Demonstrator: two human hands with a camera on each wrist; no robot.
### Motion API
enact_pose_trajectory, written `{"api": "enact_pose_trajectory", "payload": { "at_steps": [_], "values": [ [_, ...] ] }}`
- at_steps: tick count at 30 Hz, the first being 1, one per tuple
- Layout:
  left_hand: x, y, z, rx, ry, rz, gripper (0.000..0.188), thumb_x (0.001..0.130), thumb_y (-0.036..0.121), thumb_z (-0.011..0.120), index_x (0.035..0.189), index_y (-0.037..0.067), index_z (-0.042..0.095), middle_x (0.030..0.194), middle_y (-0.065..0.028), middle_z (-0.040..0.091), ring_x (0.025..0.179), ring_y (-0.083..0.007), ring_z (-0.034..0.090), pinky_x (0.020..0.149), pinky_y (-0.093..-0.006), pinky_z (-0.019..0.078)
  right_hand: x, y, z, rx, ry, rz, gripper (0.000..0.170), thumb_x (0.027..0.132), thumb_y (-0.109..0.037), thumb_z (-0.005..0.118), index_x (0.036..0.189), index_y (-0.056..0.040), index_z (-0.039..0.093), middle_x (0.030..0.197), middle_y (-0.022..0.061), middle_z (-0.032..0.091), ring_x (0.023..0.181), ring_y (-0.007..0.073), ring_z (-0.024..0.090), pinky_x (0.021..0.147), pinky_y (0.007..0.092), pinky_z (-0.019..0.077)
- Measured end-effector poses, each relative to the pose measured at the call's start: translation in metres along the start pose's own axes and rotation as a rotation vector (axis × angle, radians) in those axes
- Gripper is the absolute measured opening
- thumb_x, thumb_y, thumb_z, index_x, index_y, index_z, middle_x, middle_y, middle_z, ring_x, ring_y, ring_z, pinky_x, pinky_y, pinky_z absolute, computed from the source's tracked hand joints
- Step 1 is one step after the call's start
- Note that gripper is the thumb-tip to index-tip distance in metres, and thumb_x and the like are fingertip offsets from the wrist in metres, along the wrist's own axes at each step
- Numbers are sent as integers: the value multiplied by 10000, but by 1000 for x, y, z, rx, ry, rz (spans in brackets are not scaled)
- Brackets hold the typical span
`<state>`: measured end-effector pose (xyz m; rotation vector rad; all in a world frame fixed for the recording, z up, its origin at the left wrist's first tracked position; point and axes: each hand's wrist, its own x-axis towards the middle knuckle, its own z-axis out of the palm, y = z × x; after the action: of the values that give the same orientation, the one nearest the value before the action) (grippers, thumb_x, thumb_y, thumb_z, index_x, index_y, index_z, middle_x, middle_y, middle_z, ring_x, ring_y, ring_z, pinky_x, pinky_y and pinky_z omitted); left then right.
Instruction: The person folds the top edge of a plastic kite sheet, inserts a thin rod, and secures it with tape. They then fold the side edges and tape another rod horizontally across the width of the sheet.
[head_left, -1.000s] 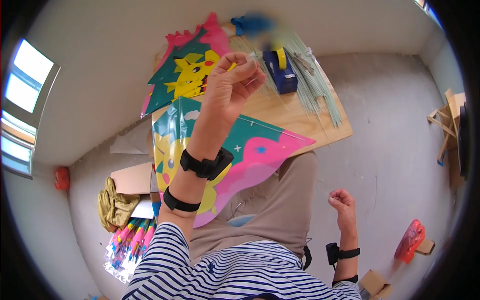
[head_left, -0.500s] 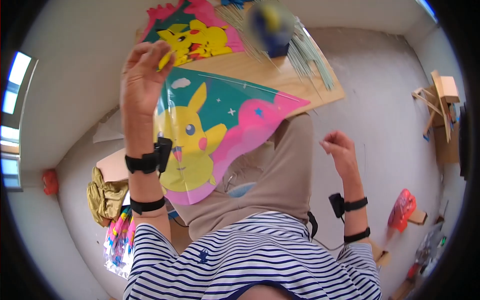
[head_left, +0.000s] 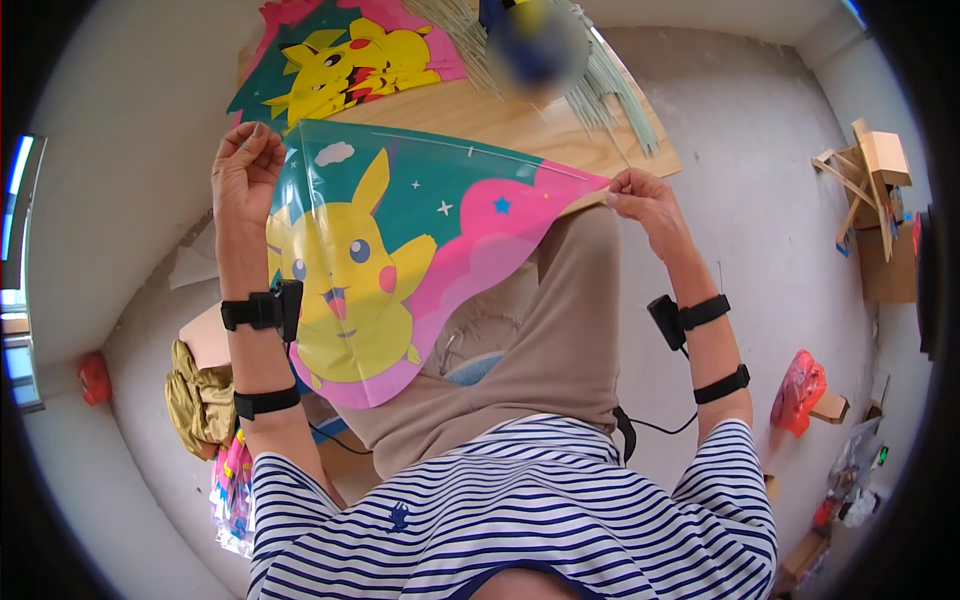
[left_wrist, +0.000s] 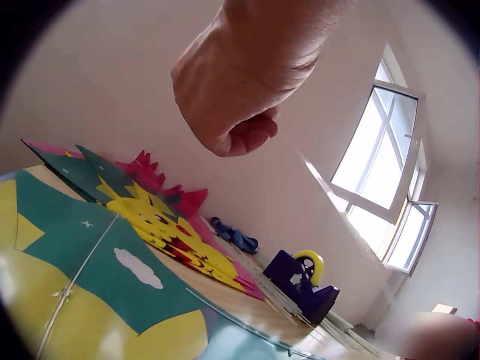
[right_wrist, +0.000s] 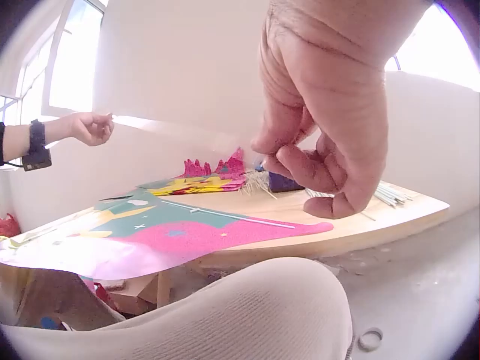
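Note:
A clear narrow strip (left_wrist: 322, 178) (right_wrist: 161, 126) stretches through the air between the two hands. Its left end is pinched by the left hand (head_left: 247, 175) (left_wrist: 244, 82) (right_wrist: 94, 129), beside the upper left corner of a printed kite sheet (head_left: 400, 260) (right_wrist: 180, 232). The right hand (head_left: 650, 210) (right_wrist: 330, 105) has thumb and fingers together at the other end, above the sheet's pink tip. Along the sheet's upper edge lies a thin pale rod (head_left: 430, 143) (right_wrist: 225, 214); another runs down its middle. The sheet spans table and lap.
More printed sheets (head_left: 360, 65) (left_wrist: 176, 232) lie at the back left of the wooden table (head_left: 480, 110). Beside them are thin pale sticks (head_left: 625, 115) and a blue tape dispenser (left_wrist: 300, 289) with a yellow core. A red bag (head_left: 798, 392) is on the floor at right.
The left hand has moved left, out past the sheet's corner. Up from the right side, the right hand has come to the pink tip. The head view has shifted, with the table now higher in it.

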<state>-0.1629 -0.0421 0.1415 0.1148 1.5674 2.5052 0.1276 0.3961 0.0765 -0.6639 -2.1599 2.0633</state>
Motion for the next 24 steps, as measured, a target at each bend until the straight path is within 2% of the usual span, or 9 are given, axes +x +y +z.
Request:
{"api": "enact_pose_trajectory", "payload": {
  "at_steps": [5, 9, 12, 13, 14, 15, 21, 24],
  "values": [
    [13, -21, -8, 75, 58, -34, 141, 869, -14, 733, 967, 61, 665, 868, -72, 699, 823, -201, 694, 754, -331, 574, 16, -5, -1, -110, 34, 6, 64, 846, -64, 717, 864, -10, 689, 756, -11, 615, 717, 80, 529, 698, 233, 436],
    [25, -40, 2, 192, 186, -60, 134, 860, 6, 746, 947, 74, 671, 867, -48, 701, 824, -181, 692, 726, -307, 533, 31, 5, -6, -177, 74, 28, 82, 832, -77, 717, 817, -1, 690, 750, 0, 620, 731, 83, 538, 713, 252, 437],
    [39, -53, 0, 348, 265, -60, 152, 841, 40, 769, 955, 83, 678, 834, -13, 676, 760, -138, 644, 677, -273, 487, 33, -4, -1, -365, 117, 68, 125, 805, -90, 723, 797, 29, 686, 727, 11, 622, 723, 96, 547, 702, 265, 436],
    [45, -59, -3, 390, 277, -71, 158, 837, 48, 775, 958, 86, 680, 825, -6, 669, 748, -129, 632, 672, -268, 478, 35, 0, -2, -365, 119, 64, 141, 794, -98, 728, 790, 37, 686, 712, 20, 619, 716, 100, 548, 689, 271, 436],
    [46, -64, 0, 417, 318, -74, 170, 786, 46, 801, 897, 108, 688, 800, 27, 660, 703, -98, 593, 624, -247, 414, 39, 7, -2, -368, 124, 61, 158, 783, -105, 734, 783, 45, 686, 697, 28, 616, 710, 104, 548, 677, 278, 436],
    [48, -69, 2, 446, 335, -84, 170, 784, 45, 802, 894, 108, 689, 794, 28, 659, 694, -96, 587, 614, -245, 409, 44, 13, -4, -369, 129, 56, 174, 771, -113, 739, 776, 53, 687, 682, 36, 613, 704, 107, 548, 665, 285, 436],
    [61, -92, -3, 567, 367, -56, 163, 767, 51, 827, 867, 99, 707, 737, 34, 651, 641, -82, 562, 562, -226, 374, 60, 28, -1, -622, 203, 84, 206, 732, -171, 772, 782, 25, 728, 690, 159, 664, 697, 218, 638, 680, 365, 495],
    [65, -98, -5, 565, 367, -57, 156, 764, 45, 832, 854, 84, 711, 720, 26, 645, 625, -83, 556, 545, -223, 365, 62, 29, 1, -678, 209, 101, 229, 722, -191, 780, 790, 23, 735, 748, 187, 699, 735, 288, 676, 719, 395, 515]
  ]
}}
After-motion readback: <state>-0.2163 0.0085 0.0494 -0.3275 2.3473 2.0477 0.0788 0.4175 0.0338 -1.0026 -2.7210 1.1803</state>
